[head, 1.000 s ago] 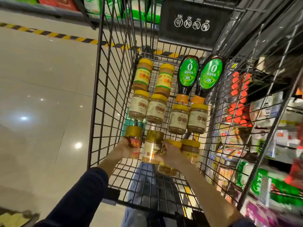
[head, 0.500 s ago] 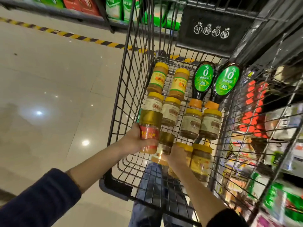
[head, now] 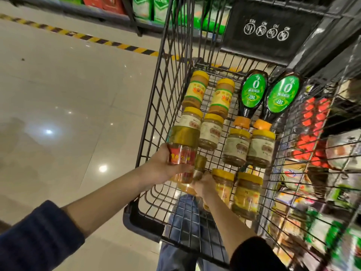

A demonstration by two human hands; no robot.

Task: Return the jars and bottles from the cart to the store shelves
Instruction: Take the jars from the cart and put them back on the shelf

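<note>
A black wire cart [head: 156, 106] holds several yellow-lidded jars [head: 236, 147] lying on its floor and two dark sauce bottles with green labels [head: 254, 90] at the far end. My left hand [head: 166, 165] grips a gold-lidded jar with a red label [head: 182, 151], lifted to the height of the cart's left rim. Lower in the cart, my right hand [head: 203, 185] is closed around a second gold-lidded jar [head: 199, 165], which is partly hidden behind the first jar and my fingers.
Store shelves with packaged goods [head: 320, 145] run along the right of the cart, blurred. More shelves with green and red packs [head: 148, 8] stand beyond the cart. A yellow-black striped line [head: 93, 39] crosses the shiny tiled floor [head: 68, 114] on the left.
My left hand has raised the red-labelled jar up from the cart floor toward the left rim. My right hand has closed on the second gold-lidded jar and begun lifting it. The camera view shifted.
</note>
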